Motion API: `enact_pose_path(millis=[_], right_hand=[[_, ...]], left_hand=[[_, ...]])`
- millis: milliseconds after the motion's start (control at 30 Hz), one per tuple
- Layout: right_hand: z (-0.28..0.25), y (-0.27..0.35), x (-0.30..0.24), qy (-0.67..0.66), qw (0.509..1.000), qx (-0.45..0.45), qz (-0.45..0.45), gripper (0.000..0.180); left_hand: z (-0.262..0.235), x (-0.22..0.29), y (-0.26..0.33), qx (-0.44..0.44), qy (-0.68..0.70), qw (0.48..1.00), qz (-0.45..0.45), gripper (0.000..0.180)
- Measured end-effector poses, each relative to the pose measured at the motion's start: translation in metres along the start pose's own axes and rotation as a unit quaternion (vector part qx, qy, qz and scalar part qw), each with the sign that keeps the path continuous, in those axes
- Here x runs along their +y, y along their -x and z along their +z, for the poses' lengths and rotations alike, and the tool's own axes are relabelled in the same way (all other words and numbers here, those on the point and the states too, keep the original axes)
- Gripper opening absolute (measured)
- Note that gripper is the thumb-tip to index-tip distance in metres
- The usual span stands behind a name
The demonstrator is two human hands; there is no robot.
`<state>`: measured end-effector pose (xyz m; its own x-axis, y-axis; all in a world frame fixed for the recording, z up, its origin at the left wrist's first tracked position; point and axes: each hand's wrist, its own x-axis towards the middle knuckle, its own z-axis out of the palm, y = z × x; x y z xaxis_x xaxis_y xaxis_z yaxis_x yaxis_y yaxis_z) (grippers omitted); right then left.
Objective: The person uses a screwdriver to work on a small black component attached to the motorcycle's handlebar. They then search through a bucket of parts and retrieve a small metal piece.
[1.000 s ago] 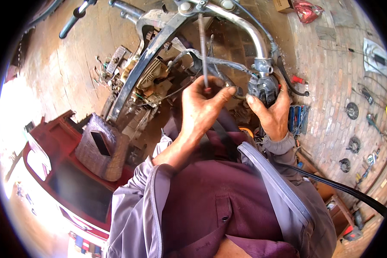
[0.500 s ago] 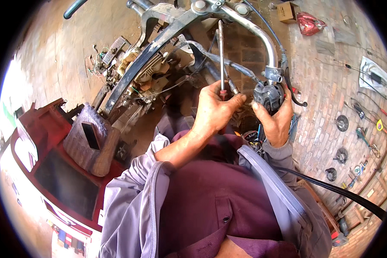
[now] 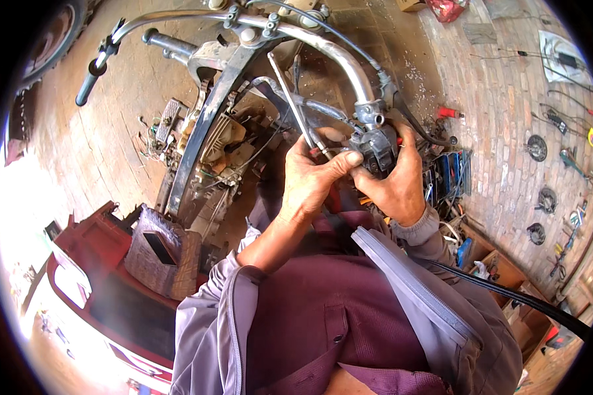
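Switch housing (image 3: 375, 148) at the end of the handlebar (image 3: 352, 68), gripped in the right hand (image 3: 400, 181).
Watching remotely, I find the left hand (image 3: 310, 176) closed around a screwdriver (image 3: 290, 99), its shaft angled upward, away from the housing; whether the left thumb touches the housing I cannot tell. I judge the step in hand to be fitting or loosening that housing; the next move calls for a steady right grip and small fingerwork before the blade is turned round. No surface carries the work: the bare frame (image 3: 206, 125) stands over the floor (image 3: 118, 118). I record coils (image 3: 537, 148) on brick paving (image 3: 501, 184) to the right, and a phone (image 3: 159, 247) on a cushion (image 3: 138, 257) at left.
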<state>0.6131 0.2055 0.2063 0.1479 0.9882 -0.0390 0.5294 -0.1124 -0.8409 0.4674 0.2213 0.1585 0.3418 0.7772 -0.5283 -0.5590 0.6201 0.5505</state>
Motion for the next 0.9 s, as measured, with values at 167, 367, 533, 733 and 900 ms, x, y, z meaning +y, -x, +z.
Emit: enact_pose_path(millis=[167, 367, 533, 733, 900], right_hand=[[-0.0003, -0.0013, -0.0042, 0.037, 0.999, 0.001, 0.025, 0.070], [-0.0010, 0.0019, -0.0079, 0.072, 0.997, 0.014, 0.034, 0.069], [0.0032, 0.0015, -0.0056, 0.068, 0.997, 0.019, 0.039, 0.071], [0.0021, 0.0008, -0.0015, 0.063, 0.997, 0.023, 0.027, 0.069], [0.0015, 0.0016, -0.0053, 0.072, 0.997, 0.025, 0.033, 0.069]], left_hand=[[0.0008, 0.0025, -0.0056, 0.012, -0.048, 0.999, 0.013, 0.031], [0.0038, 0.0003, 0.0029, 0.024, -0.053, 0.998, 0.000, 0.031], [0.0009, 0.0016, 0.0017, 0.017, -0.047, 0.999, -0.010, 0.030], [0.0047, -0.0029, -0.0004, 0.018, -0.057, 0.998, 0.025, 0.028], [0.0041, -0.0003, -0.0009, -0.003, -0.039, 0.999, 0.023, 0.027]])
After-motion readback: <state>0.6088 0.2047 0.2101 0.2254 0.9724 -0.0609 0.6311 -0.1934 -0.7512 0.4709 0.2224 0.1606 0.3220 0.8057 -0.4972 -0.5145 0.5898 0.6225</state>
